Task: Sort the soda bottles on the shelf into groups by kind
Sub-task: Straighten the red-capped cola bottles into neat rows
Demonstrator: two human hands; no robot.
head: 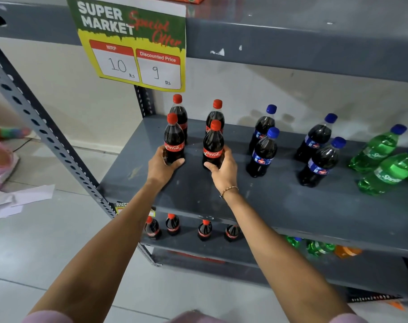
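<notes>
On the grey shelf (256,201) stand several red-capped Coca-Cola bottles at the left. My left hand (162,166) grips the base of the front left Coca-Cola bottle (173,141). My right hand (222,170) grips the front right Coca-Cola bottle (213,145). Two more Coca-Cola bottles (180,115) stand upright just behind them. To the right stand several dark blue-capped, blue-labelled cola bottles (262,152). Green Sprite bottles (380,145) stand at the far right, partly cut off by the frame edge.
A yellow and green price sign (133,43) hangs from the upper shelf (291,40). The lower shelf holds small Coca-Cola bottles (172,224), green bottles (314,247) and an orange one. A perforated steel post (46,136) stands left. Papers and a pink bag lie on the floor.
</notes>
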